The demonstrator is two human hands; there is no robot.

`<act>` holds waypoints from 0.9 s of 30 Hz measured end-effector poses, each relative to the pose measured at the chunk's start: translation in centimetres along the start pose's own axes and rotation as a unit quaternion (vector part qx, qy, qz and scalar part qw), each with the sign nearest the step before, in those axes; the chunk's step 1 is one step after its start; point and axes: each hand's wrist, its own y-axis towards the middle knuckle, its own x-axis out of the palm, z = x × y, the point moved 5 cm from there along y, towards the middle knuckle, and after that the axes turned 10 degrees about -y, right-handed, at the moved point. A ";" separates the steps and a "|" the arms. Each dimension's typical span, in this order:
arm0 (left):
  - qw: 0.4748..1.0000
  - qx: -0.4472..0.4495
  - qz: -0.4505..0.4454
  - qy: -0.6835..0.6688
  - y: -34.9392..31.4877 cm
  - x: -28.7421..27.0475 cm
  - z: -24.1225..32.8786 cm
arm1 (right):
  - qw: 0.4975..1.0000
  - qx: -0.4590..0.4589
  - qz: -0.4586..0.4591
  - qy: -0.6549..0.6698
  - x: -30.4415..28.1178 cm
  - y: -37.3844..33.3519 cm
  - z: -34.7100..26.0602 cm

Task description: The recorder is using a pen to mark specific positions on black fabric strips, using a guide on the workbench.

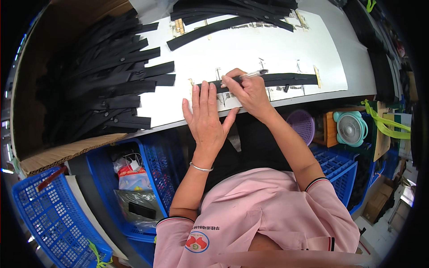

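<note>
A black fabric strip (290,79) with a zipper-like seam lies lengthwise along the near part of a white board (308,49). My left hand (206,109) rests on its left end, fingers outstretched and flat, thumb apart. A pen (254,74) with a clear barrel is gripped in my right hand (250,91); its tip points left, down at the strip beside my left fingertips. My right fingers hide part of the strip and the tip's exact contact. Pencil-like marks and bits of tape (317,76) show on the board around the strip.
A cardboard box (71,154) heaped with black strips (103,80) stands at the left. More strips (232,11) lie at the board's far side. Below the table are blue baskets (58,214), a purple basket (300,125) and a small turquoise fan (351,128).
</note>
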 end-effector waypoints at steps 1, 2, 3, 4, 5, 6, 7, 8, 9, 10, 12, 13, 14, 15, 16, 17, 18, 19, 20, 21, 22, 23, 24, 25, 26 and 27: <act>1.000 -0.001 0.000 0.001 0.0 0.0 -0.1 | 1.000 0.001 0.001 0.000 0.1 0.0 0.4; 1.000 -0.001 0.001 0.001 0.0 0.0 -0.1 | 1.000 -0.015 -0.005 -0.015 0.3 0.0 0.7; 1.000 0.001 -0.001 0.000 0.1 0.1 0.0 | 0.999 -0.031 -0.010 -0.030 0.5 0.0 0.8; 1.000 0.003 0.000 0.000 0.1 0.1 0.1 | 0.999 -0.028 -0.009 -0.034 0.5 -0.1 1.0; 1.000 0.004 0.002 0.000 0.1 0.0 0.0 | 0.999 -0.028 -0.008 -0.033 0.5 -0.1 0.8; 1.000 0.005 0.001 0.000 0.1 0.1 0.0 | 0.999 -0.036 -0.005 -0.036 0.4 0.0 0.6; 1.000 0.002 -0.001 -0.001 0.1 0.1 0.0 | 0.998 -0.043 -0.002 -0.038 0.4 0.0 0.4; 1.000 0.000 -0.002 -0.003 0.2 0.1 0.1 | 0.998 -0.042 0.001 -0.039 0.4 0.0 0.4; 1.000 0.004 -0.004 -0.005 0.2 0.1 0.2 | 0.998 -0.046 0.000 -0.052 0.4 0.0 0.3; 1.000 -0.006 -0.012 -0.003 0.1 0.0 0.1 | 0.997 -0.050 0.000 -0.066 0.4 0.0 0.2; 1.000 -0.016 -0.020 0.002 0.2 0.1 0.0 | 0.996 -0.049 -0.008 -0.075 0.2 0.1 0.0; 1.000 -0.010 -0.021 -0.002 0.1 0.2 0.1 | 0.995 -0.050 -0.021 -0.080 0.1 0.0 -0.1; 1.000 -0.011 -0.022 0.005 0.1 0.1 0.1 | 0.996 -0.061 -0.019 -0.062 0.0 -0.1 -0.2; 1.000 -0.013 -0.023 0.012 0.1 0.1 0.1 | 0.996 -0.061 -0.015 -0.065 -0.5 -0.3 -0.2; 0.999 -0.007 -0.026 0.023 0.1 0.2 0.2 | 0.999 -0.044 0.014 -0.013 -1.2 -0.4 -0.1; 0.999 -0.005 -0.025 0.022 0.1 0.1 0.2 | 0.998 -0.029 0.041 0.040 -1.8 -0.7 0.0; 0.999 -0.007 -0.026 0.022 0.1 0.1 0.2 | 0.998 -0.031 0.046 0.001 -3.4 -1.0 -0.6; 0.999 -0.009 -0.027 0.023 0.1 0.1 0.1 | 0.996 -0.015 0.085 0.030 -4.5 -1.3 0.3; 0.999 -0.008 -0.029 0.027 0.1 0.0 0.3 | 0.993 0.002 0.117 0.023 -5.8 -1.6 0.8; 0.999 -0.008 -0.028 0.027 0.0 0.0 0.3 | 0.989 0.020 0.149 0.016 -7.1 -1.8 1.3; 0.999 -0.008 -0.027 0.026 0.0 0.0 0.2 | 0.989 0.019 0.148 0.015 -7.9 -1.9 1.8; 0.999 -0.007 -0.026 0.024 0.0 0.0 0.2 | 0.987 0.020 0.157 -0.023 -8.6 -1.9 2.5; 0.999 -0.007 -0.026 0.024 0.0 0.0 0.2 | 0.984 0.021 0.166 -0.060 -9.1 -1.8 3.0; 0.999 -0.007 -0.025 0.026 0.0 0.0 0.2 | 0.984 0.021 0.166 -0.060 -9.2 -1.9 3.5; 0.999 -0.006 -0.025 0.026 0.0 0.0 0.2 | 0.985 0.022 0.159 -0.066 -9.1 -1.9 4.0; 0.999 -0.005 -0.026 0.026 0.0 0.1 0.2 | 0.985 0.023 0.152 -0.073 -9.0 -2.0 4.4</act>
